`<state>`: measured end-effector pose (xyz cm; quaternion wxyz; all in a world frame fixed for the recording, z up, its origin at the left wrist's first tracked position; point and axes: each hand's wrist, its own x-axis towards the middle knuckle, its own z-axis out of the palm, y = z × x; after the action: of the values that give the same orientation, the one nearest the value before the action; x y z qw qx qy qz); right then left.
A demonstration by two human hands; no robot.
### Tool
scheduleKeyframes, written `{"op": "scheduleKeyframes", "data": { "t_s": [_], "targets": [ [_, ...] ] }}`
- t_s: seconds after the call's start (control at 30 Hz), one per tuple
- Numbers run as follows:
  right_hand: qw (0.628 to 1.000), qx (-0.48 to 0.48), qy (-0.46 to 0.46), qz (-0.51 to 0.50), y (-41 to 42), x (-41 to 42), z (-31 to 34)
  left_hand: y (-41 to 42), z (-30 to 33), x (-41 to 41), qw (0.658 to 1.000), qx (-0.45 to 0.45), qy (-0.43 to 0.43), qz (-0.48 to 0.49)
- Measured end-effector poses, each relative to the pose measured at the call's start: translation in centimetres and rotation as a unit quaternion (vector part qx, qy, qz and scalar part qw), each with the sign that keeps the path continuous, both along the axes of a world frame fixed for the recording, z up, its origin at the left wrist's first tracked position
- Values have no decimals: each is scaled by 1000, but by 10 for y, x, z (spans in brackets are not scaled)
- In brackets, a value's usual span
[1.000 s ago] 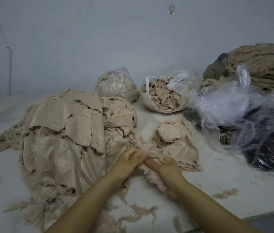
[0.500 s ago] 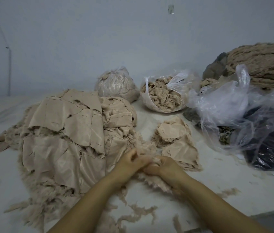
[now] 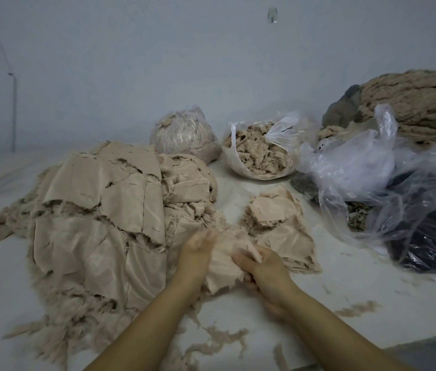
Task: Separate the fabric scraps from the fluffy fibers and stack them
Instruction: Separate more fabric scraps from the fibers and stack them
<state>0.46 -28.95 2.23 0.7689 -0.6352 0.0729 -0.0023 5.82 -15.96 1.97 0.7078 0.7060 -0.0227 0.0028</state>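
At table centre, near the viewer, both hands work one scrap [image 3: 223, 266] of beige fabric. Head view: the left hand [image 3: 194, 257], blurred by motion, has its fingers curled over the scrap's far-left edge; the right hand [image 3: 261, 267] pinches the near-right edge, fingers bent around the cloth. Both forearms reach in from the near edge and converge on the scrap. Step in hand, as judged: peeling fabric away from the fibers clinging to it. The next move calls for a clean pull, then laying the scrap flat on the stack [image 3: 278, 226] just beyond the right hand. A large unsorted heap [image 3: 99, 223] lies left; an open bag [image 3: 259, 153] holding fibers stands far centre. Loose fiber wisps [image 3: 211, 341] lie on the table [image 3: 345, 285] near the arms.
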Motion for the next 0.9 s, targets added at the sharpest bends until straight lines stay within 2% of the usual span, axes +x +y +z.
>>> {"op": "scheduleKeyframes", "data": {
  "t_s": [0.1, 0.2, 0.27, 0.37, 0.43, 0.47, 0.5, 0.6, 0.67, 0.77, 0.8, 0.9],
  "targets": [
    [1000, -15, 8, 3, -3, -2, -3, 3, -1, 3, 999, -15, -1, 44],
    [999, 36, 20, 18, 2, -2, -1, -1, -4, -5, 999, 19, -34, -29],
    [999, 50, 5, -14, 9, 2, -2, -8, -5, -10, 995, 44, -59, -61],
    [991, 55, -18, -125, 17, 9, -5, -8, -4, -3, 998, -37, -18, 48],
    [986, 53, -14, -159, 12, 11, -6, 2, -2, 8, 987, -36, 26, 155],
    [986, 53, -12, -160, 7, 11, -6, 8, -2, 11, 985, -16, 34, 170],
    [986, 53, -13, -155, 3, 11, -7, 13, -4, 12, 988, -1, 33, 150],
    [991, 48, -21, -122, 2, 10, -9, 9, -5, 1, 997, 28, 66, 1],
    [994, 33, -22, -104, 9, 10, -11, -1, -5, -8, 994, 7, 79, -80],
    [989, 43, -28, -141, 5, 10, -13, -4, -1, -6, 995, -63, 74, -24],
    [988, 13, -43, -150, 0, 10, -13, -2, 2, -5, 996, -55, 70, -10],
    [967, -153, -97, -181, -20, 14, -8, -4, 12, -7, 998, -2, 43, -42]
  ]
}}
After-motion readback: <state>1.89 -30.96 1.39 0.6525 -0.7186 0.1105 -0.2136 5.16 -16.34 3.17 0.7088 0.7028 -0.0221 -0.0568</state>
